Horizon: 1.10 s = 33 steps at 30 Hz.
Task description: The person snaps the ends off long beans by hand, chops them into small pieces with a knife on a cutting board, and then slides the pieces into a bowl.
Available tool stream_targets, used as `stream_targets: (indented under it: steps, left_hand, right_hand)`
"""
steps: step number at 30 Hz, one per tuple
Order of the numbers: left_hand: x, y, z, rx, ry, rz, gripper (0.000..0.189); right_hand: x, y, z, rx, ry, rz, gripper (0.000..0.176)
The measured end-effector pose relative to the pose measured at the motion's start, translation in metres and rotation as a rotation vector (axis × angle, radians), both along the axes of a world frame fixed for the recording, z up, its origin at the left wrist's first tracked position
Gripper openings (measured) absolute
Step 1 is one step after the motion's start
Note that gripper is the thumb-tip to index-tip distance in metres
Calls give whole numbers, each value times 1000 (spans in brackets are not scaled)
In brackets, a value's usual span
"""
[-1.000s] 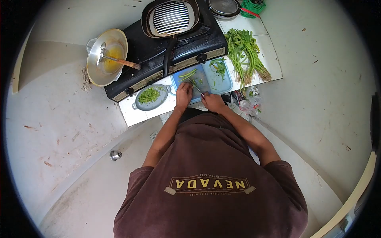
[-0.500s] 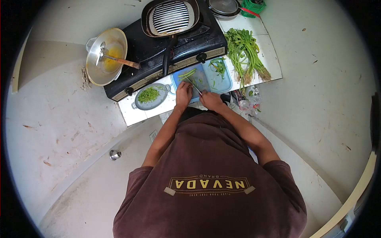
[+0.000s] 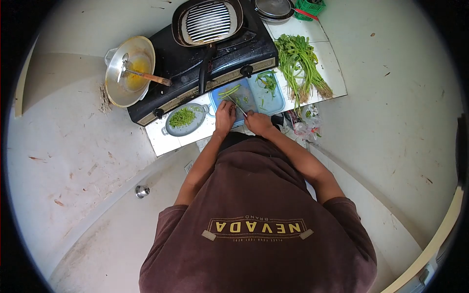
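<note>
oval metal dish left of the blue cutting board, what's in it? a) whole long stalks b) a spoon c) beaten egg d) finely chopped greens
d: the oval metal dish holds a heap of finely chopped greens, while the yellow liquid and the spoon sit in the round pan and the whole long stalks lie on the counter.

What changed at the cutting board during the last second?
The right hand, gripping the knife, edged slightly toward the left hand, which stayed on the green stalks on the blue cutting board. Nothing was picked up or let go. The dish of chopped greens and the leafy bunch kept their places.
</note>
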<state>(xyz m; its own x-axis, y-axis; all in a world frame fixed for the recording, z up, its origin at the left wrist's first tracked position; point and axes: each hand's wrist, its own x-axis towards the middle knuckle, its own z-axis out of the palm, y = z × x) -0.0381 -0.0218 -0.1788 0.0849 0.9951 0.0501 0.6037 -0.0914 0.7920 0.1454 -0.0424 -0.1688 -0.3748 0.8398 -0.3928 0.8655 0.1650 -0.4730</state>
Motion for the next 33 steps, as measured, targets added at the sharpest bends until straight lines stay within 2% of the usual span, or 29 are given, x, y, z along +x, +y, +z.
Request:
stream_targets:
  steps: [8, 18, 24, 33]
  left_hand:
    - [-1, -1, 5, 11, -28, -12, 14]
    - [-3, 0, 5, 101, 43, -40, 11]
    - [-5, 0, 3, 10, -14, -29, 12]
    - [-9, 3, -3, 68, -16, -66, 10]
  right_hand:
    - [5, -5, -15, 54, 58, 5, 39]
    - [9, -9, -7, 30, 36, 5, 40]
    - [-2, -2, -2, 20, 60, -51, 39]
    - [5, -13, -6, 61, 49, -19, 42]
